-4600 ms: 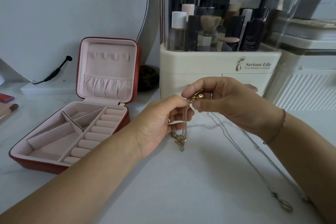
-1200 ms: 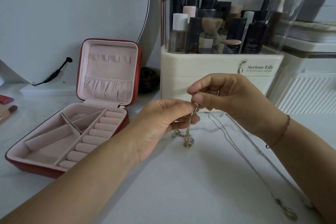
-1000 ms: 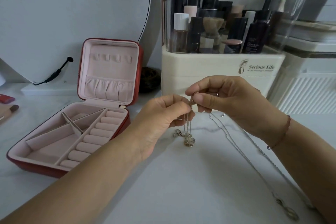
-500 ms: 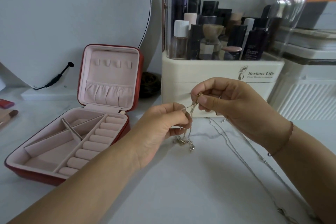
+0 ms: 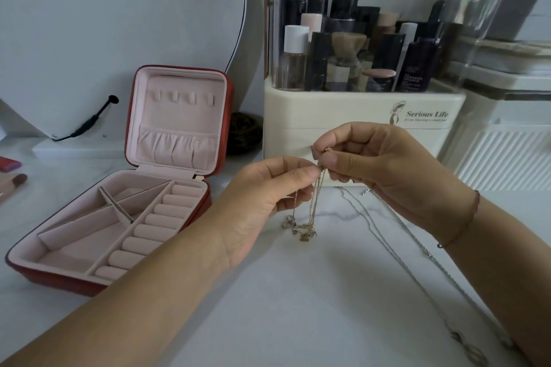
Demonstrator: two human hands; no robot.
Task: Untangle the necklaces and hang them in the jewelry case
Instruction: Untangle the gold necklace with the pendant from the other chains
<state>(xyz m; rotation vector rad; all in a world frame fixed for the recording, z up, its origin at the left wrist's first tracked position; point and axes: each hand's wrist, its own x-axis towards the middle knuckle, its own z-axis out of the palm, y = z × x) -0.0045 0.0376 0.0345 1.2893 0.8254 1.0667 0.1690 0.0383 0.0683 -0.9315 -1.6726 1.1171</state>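
Pinching the gold necklace (image 5: pixel 316 202) over the counter (image 5: pixel 298 307), left hand (image 5: pixel 268 202) and right hand (image 5: pixel 387 176) are working its tangle, while the silver necklace (image 5: pixel 387 241) is lying alongside and the open jewelry case (image 5: pixel 179 116) is holding nothing yet.

Metal, velvet, smooth worktop
Between left hand (image 5: pixel 262 199) and right hand (image 5: pixel 384 167), a glinting gold-toned metal necklace (image 5: pixel 308 229); left of them, the jewelry case (image 5: pixel 176 128) has matt pink velvety lining; beneath, a smooth worktop (image 5: pixel 298 301).

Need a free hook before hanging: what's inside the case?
Only pink lining shows in the case: four bare lid tabs, a gathered pocket, ring rolls, dividers. Nothing hangs there. The pocket's inside is hidden; the left arm covers the near corner.
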